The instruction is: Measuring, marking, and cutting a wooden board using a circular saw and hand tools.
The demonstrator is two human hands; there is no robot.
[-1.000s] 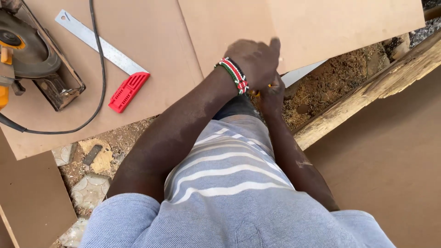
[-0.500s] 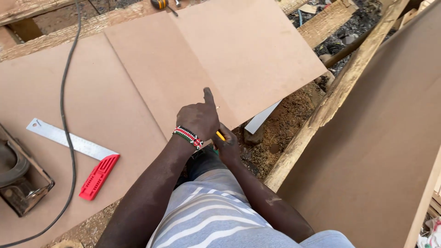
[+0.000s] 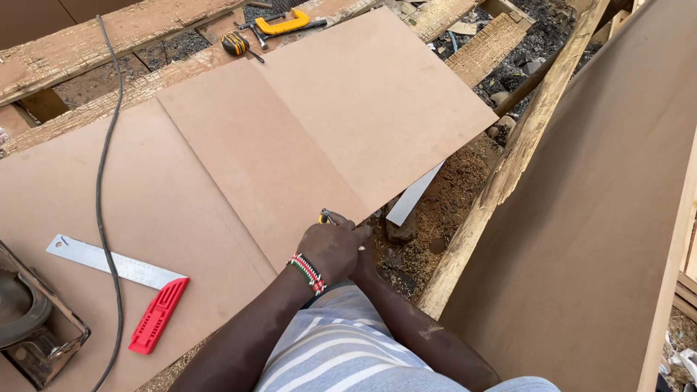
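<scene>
- Head view: your left hand (image 3: 332, 249) is curled into a loose fist at the near corner of the upper brown board (image 3: 377, 116), knuckles up, with a beaded wristband (image 3: 308, 272) at the wrist. A small yellow-tipped tool, likely a pencil (image 3: 326, 216), pokes out of the top of that fist, so the fingers are closed round it.
- Your right hand (image 3: 365, 255) is tucked under and behind the left, at the board's edge. Only a sliver of it shows, so you cannot tell whether it is clenched or slack.
- The upper board lies slanted across a second brown board (image 3: 239, 160), and both rest on a larger sheet (image 3: 87, 196) to your left.
- On that sheet, well to the left of your hands, lies a try square (image 3: 134, 287) with a steel blade and a red handle. A black cable (image 3: 102, 189) runs past it, and a circular saw (image 3: 29, 319) sits at the lower left edge.
- At the far edge of the boards lie a tape measure (image 3: 234, 43) and a yellow clamp (image 3: 283, 23).
- A rough timber beam (image 3: 508, 167) runs diagonally on your right, with sawdust (image 3: 443, 210) on the ground between it and your hands.
</scene>
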